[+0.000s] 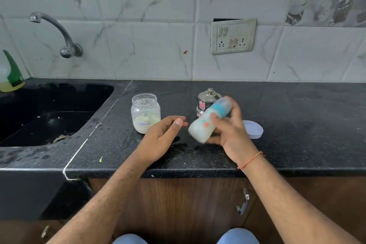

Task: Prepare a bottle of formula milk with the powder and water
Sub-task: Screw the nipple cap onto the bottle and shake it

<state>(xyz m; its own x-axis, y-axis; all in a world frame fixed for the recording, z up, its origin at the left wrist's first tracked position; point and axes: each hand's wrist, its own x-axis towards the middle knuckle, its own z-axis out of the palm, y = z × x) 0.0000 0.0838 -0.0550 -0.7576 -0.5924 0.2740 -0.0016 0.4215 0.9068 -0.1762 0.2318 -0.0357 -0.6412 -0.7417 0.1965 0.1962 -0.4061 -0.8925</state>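
My right hand (pixel 229 132) grips a baby bottle (pixel 206 123) above the black counter; the bottle is tilted, blurred, white with milk, and has a teal collar and clear cap pointing up-right. My left hand (pixel 164 136) hovers just left of it, fingers loosely curled, holding nothing. An open glass jar labelled "Formula" (pixel 145 113) with pale powder and a scoop inside stands behind my left hand. A small steel pot with a lid (pixel 206 101) stands behind the bottle. The jar's lilac lid (pixel 254 128) lies on the counter to the right.
A black sink (pixel 49 113) lies at left under a wall tap (pixel 57 31), with a green-capped soap bottle (pixel 10 77) in the corner. A socket plate (pixel 233 35) is on the tiled wall. Spilled powder and wet patches mark the black counter (pixel 307 125). Wooden cabinet doors lie below.
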